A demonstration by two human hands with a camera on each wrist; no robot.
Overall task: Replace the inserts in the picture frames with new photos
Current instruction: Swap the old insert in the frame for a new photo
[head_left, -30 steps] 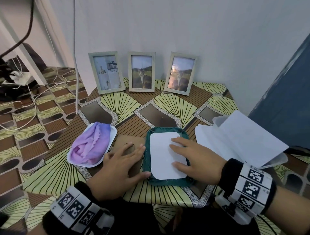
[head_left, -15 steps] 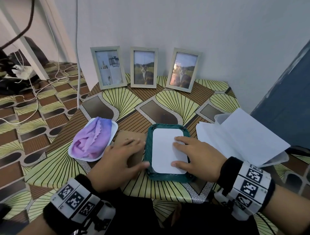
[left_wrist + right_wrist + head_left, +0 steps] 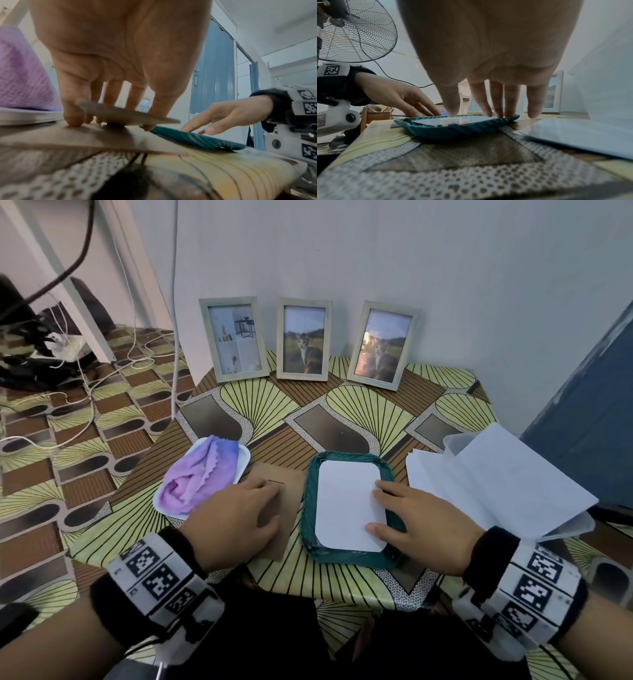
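A teal picture frame [image 3: 310,508] lies face down near the table's front edge, with a white photo insert [image 3: 346,505] set in its back. My right hand [image 3: 380,510] rests with straight fingers on the insert's right edge and the frame rim; the right wrist view shows its fingertips [image 3: 489,113] touching down there. Left of the frame lies the brown backing board [image 3: 291,484]. My left hand [image 3: 265,506] arches over it, with fingertips [image 3: 73,122] pressing on the board [image 3: 85,140] and its raised stand flap [image 3: 126,115] under the palm.
Three grey framed photos [image 3: 303,338] lean against the back wall. A purple cloth [image 3: 198,474] fills a white tray [image 3: 245,457] at the left. A clear tray holding white sheets [image 3: 496,474] stands at the right. A blue door stands beyond it, and cables lie on the floor at the left.
My left hand has slid left, off the teal frame's edge and fully onto the backing board. The right hand's fingers have shifted toward the insert's right edge.
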